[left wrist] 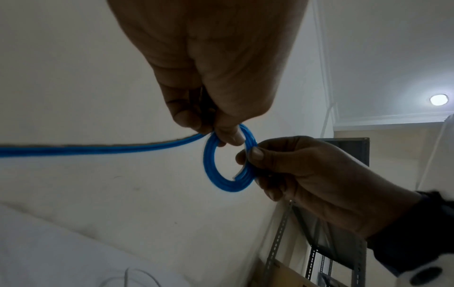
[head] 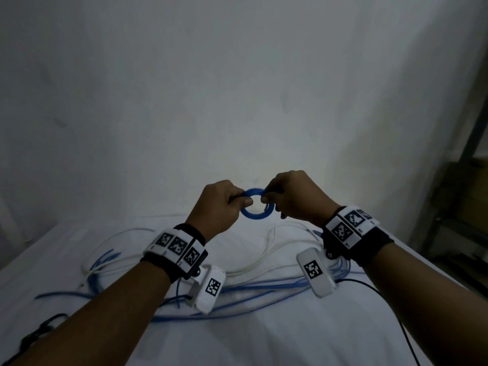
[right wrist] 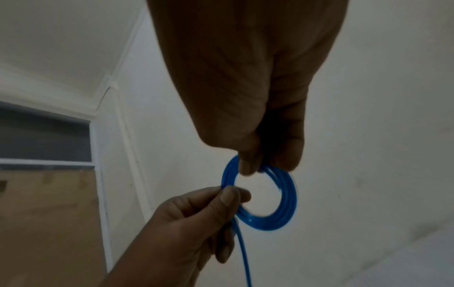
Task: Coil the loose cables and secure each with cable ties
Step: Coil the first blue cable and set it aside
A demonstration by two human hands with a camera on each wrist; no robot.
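A small blue cable coil (head: 253, 215) is held in the air above the white-covered table (head: 264, 344). My left hand (head: 244, 200) pinches its left side between thumb and fingers, and my right hand (head: 265, 198) pinches the right side. In the left wrist view the coil (left wrist: 209, 167) has a loose blue tail (left wrist: 98, 148) running off to the left from under my left hand (left wrist: 221, 134). A pale strip (left wrist: 237, 174) lies against the coil under my right hand (left wrist: 250, 155); what it is cannot be told. In the right wrist view the coil (right wrist: 290, 198) hangs below my right hand (right wrist: 255, 167).
Loose blue cables (head: 264, 286) and white cables (head: 264, 262) lie tangled on the cloth under my wrists. A thin black cable (head: 369, 286) runs along the right, and a dark object (head: 45, 326) sits at the lower left. A metal shelf frame (head: 472, 159) stands at the right edge.
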